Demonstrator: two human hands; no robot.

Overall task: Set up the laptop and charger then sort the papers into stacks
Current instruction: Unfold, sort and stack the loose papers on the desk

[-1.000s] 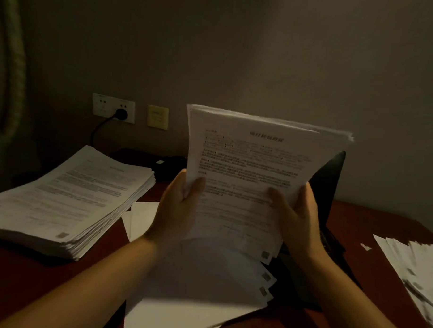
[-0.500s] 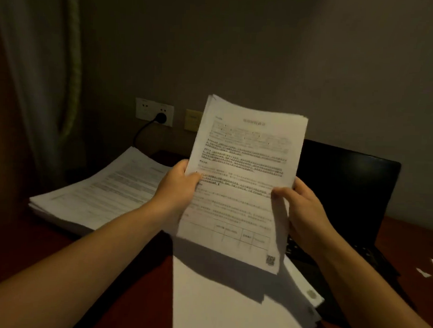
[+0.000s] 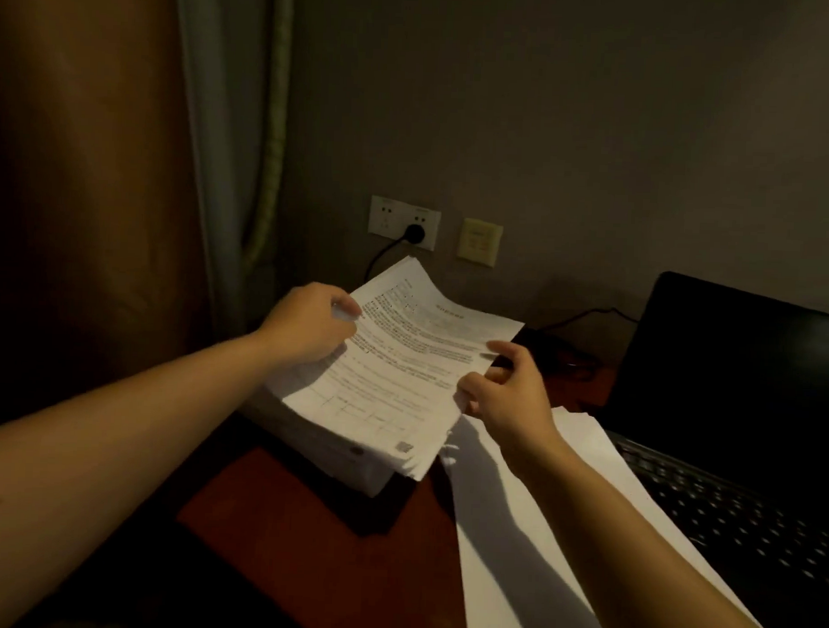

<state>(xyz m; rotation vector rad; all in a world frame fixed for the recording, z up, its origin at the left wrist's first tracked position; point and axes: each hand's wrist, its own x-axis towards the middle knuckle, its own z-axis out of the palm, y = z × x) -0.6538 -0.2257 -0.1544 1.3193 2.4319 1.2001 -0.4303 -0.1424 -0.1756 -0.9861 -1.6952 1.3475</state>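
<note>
A sheaf of printed papers (image 3: pixel 401 369) lies nearly flat just over the thick paper stack (image 3: pixel 342 457) at the left of the desk. My left hand (image 3: pixel 309 326) grips the sheaf's left edge, thumb on top. My right hand (image 3: pixel 506 392) pinches its right edge. The open black laptop (image 3: pixel 730 372) stands at the right, screen dark, keyboard partly covered by blank white sheets (image 3: pixel 536 529). A black plug (image 3: pixel 414 232) sits in the wall socket, its cable running down behind the papers. A dark charger brick (image 3: pixel 550 353) lies by the wall.
The red-brown desk (image 3: pixel 301 544) shows between the stack and the white sheets. A yellow wall plate (image 3: pixel 479 241) is right of the socket. A curtain (image 3: pixel 211 165) hangs at the left, close to the stack.
Both hands have swung the sheaf from upright in front of me down and to the left, over the thick stack. My view has turned left.
</note>
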